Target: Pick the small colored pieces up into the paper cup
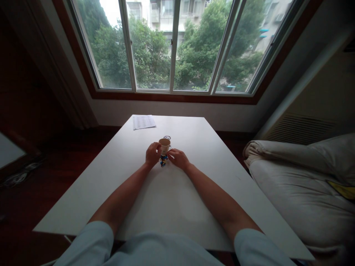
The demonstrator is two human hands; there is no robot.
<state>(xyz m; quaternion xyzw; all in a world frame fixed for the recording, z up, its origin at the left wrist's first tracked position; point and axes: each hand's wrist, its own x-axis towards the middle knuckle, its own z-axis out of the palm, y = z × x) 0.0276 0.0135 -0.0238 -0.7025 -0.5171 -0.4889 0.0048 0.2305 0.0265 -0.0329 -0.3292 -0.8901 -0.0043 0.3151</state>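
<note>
A small cup [165, 147], pale outside and tan inside, stands upright near the middle of the white table [166, 207]. Its inside looks bare from here. My left hand [152, 154] is closed against the cup's left side, fingers curled at the rim. From the right, my right hand [179, 159] reaches in with bent fingers, the tips at the cup's lower right side. Just in front of the cup, between both hands, lie small blue, yellow and black pieces [163, 161], too small to make out exactly. A thin dark loop [166, 137] shows behind the cup.
Printed paper sheets [144, 122] lie at the table's far left corner. Beyond the far edge is a wall with a wide window [172, 48]. A light padded sofa [294, 184] stands to the right, and cables [19, 176] lie on the floor at left.
</note>
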